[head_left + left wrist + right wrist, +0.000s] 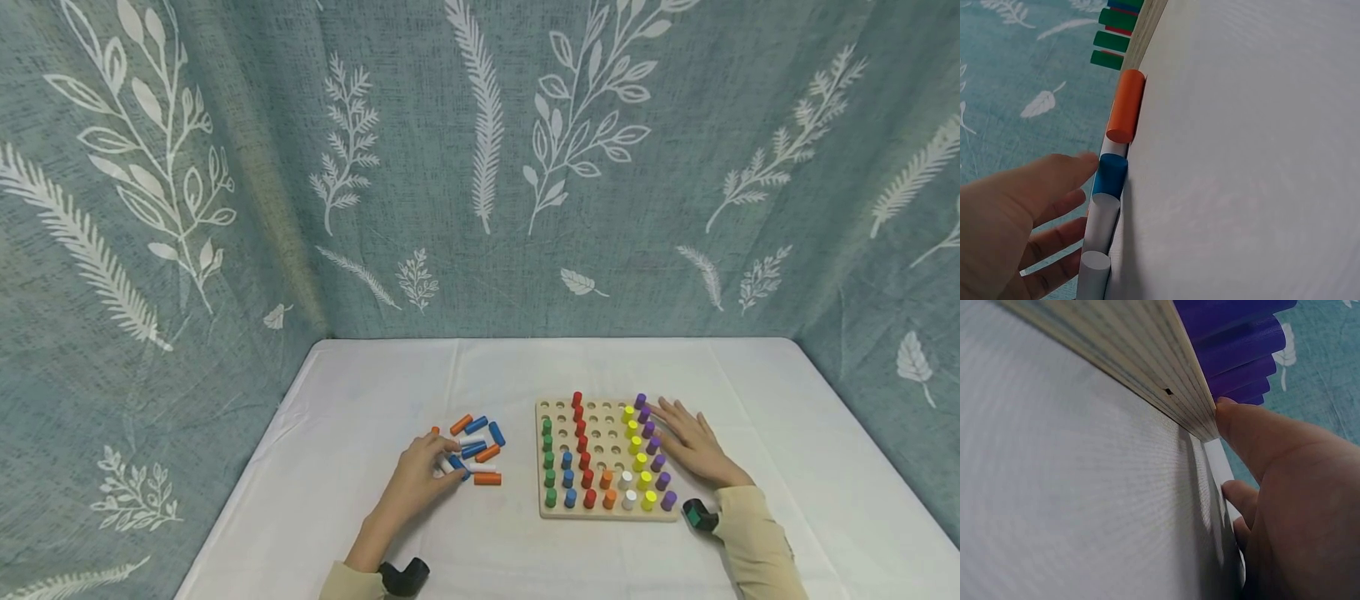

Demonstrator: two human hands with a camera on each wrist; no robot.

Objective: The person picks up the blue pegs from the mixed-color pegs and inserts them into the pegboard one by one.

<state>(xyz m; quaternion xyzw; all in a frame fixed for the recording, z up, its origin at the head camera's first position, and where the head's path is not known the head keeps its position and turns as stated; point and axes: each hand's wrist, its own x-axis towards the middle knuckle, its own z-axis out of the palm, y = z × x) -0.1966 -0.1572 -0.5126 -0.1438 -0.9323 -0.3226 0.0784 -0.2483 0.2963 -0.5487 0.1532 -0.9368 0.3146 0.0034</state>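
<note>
My left hand (423,471) reaches over the left side of a pile of loose wooden pegs, fingers spread and slightly bent. Its thumb tip is right at a blue peg (1110,175) in the left wrist view, with white pegs (1102,222) beside the fingers. An orange peg (487,479) lies at the pile's front. To the right is a wooden pegboard (607,516) with upright pegs in coloured columns. At its right edge my right hand (693,446) rests with extended fingers, the thumb touching the board's side near the purple pegs (1241,347).
Green pegs (550,478) stand at the board's left, red pegs (582,444) fill one column, and yellow pegs (637,462) stand near the purple ones. Bare holes show between. A white cloth (360,400) covers the table; a patterned curtain (450,292) hangs behind.
</note>
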